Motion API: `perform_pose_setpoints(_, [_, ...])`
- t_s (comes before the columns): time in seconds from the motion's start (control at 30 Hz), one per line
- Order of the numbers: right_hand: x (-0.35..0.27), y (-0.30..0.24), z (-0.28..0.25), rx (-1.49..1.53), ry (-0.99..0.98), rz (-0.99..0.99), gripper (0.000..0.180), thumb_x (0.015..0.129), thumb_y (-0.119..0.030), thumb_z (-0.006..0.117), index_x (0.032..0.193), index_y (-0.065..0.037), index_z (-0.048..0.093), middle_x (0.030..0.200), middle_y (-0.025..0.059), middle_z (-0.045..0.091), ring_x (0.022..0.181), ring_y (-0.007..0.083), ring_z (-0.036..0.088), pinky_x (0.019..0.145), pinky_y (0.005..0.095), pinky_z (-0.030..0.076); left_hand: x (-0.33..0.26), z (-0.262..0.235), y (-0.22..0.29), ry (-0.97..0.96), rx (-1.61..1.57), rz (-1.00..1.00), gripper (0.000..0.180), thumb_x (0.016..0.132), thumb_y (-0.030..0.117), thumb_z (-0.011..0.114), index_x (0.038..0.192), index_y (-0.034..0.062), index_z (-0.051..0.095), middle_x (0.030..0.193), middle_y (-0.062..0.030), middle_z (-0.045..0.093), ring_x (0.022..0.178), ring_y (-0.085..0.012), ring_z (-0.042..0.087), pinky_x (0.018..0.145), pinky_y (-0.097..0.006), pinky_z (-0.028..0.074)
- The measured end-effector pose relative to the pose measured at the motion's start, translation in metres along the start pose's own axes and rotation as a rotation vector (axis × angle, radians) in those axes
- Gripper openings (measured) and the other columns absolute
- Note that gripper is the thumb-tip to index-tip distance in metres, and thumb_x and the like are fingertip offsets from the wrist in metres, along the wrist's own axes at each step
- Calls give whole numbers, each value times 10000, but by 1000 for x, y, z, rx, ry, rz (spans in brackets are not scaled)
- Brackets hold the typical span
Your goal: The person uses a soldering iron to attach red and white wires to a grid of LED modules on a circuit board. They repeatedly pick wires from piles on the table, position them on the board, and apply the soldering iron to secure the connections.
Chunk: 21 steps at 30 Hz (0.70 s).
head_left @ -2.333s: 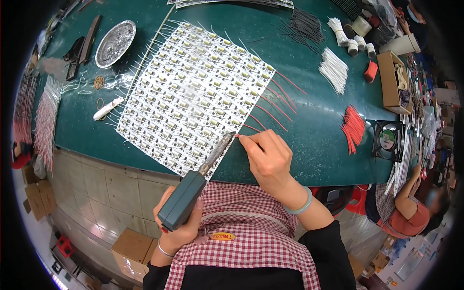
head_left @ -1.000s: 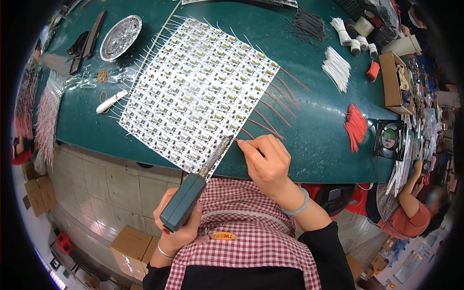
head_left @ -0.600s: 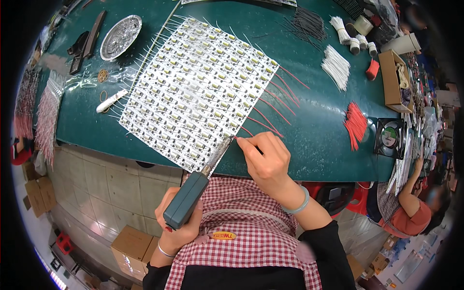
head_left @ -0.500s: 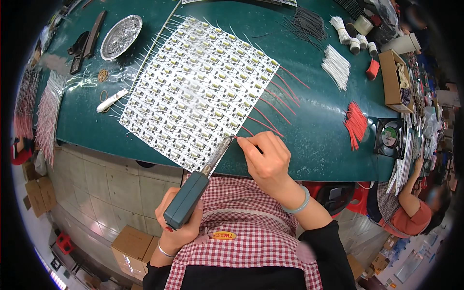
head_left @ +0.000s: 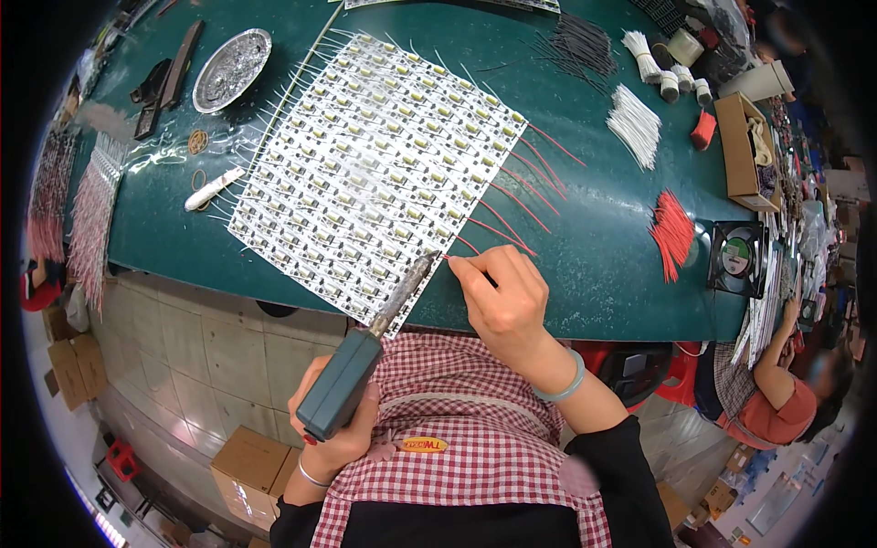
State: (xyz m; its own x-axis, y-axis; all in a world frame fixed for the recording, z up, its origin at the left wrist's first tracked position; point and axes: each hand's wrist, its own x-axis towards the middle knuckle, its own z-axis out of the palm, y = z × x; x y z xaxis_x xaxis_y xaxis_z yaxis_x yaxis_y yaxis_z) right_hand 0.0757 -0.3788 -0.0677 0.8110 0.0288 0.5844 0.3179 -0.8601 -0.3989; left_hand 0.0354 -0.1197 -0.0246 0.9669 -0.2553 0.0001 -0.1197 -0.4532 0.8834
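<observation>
In my left hand (head_left: pixel 354 437) is a soldering iron (head_left: pixel 340 384) with a dark green handle. Its metal shaft slants up and right over the near right corner of a white circuit board panel (head_left: pixel 365 164). The tip lies close to the panel's right edge; whether it touches is too small to tell. My right hand (head_left: pixel 508 297) is closed in a pinch on the end of a short red wire (head_left: pixel 448 258) at that edge. Several other red wires (head_left: pixel 501 221) stick out along the same edge, and thin white leads bristle from the far and left sides.
On the green table are a metal dish (head_left: pixel 233 71), a white-handled tool (head_left: pixel 212 190), red wires (head_left: pixel 671 236), white wires (head_left: pixel 634 128), black wires (head_left: pixel 577 50) and a small fan (head_left: pixel 736 259). A cardboard box (head_left: pixel 740 155) stands at right. Another person (head_left: pixel 776 402) sits beyond the table's right end.
The soldering iron and my left hand have shifted slightly left and down, and the tip has drawn back a little from the red wire. My right hand has barely moved.
</observation>
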Motion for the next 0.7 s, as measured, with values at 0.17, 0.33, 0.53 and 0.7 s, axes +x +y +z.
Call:
perform_pose_setpoints(0.17, [0, -1, -1, 2, 68, -15, 226, 712, -9, 722, 935, -37, 702, 802, 38, 607, 716, 215, 592, 631, 346, 459, 1, -2, 3, -4, 12, 19, 247, 736, -33, 745, 979, -54, 702, 960, -181, 685, 767, -265, 692, 648, -324, 549])
perform_pose_setpoints(0.33, [-7, -9, -1, 37, 67, -35, 230, 724, 1, 727, 948, -34, 688, 834, 50, 622, 738, 231, 608, 680, 369, 479, -6, -5, 1, -9, 20, -26, 252, 731, -29, 749, 979, -53, 704, 970, -184, 689, 773, -268, 696, 655, -328, 553])
perform_pose_setpoints(0.53, [-9, -12, 1, 61, 15, -6, 242, 744, 7, 727, 976, -27, 668, 817, 61, 607, 736, 243, 611, 692, 374, 492, -11, -6, -1, -23, 35, -28, 251, 722, -30, 751, 966, -56, 703, 958, -182, 693, 776, -274, 698, 656, -331, 553])
perform_pose_setpoints(0.7, [-9, -13, 0, 62, -4, -4, 238, 749, 2, 719, 979, -23, 665, 816, 66, 603, 739, 250, 613, 699, 383, 500, -10, -6, 0, -19, 45, 24, 246, 716, -42, 747, 957, -58, 701, 943, -181, 695, 783, -291, 698, 664, -337, 553])
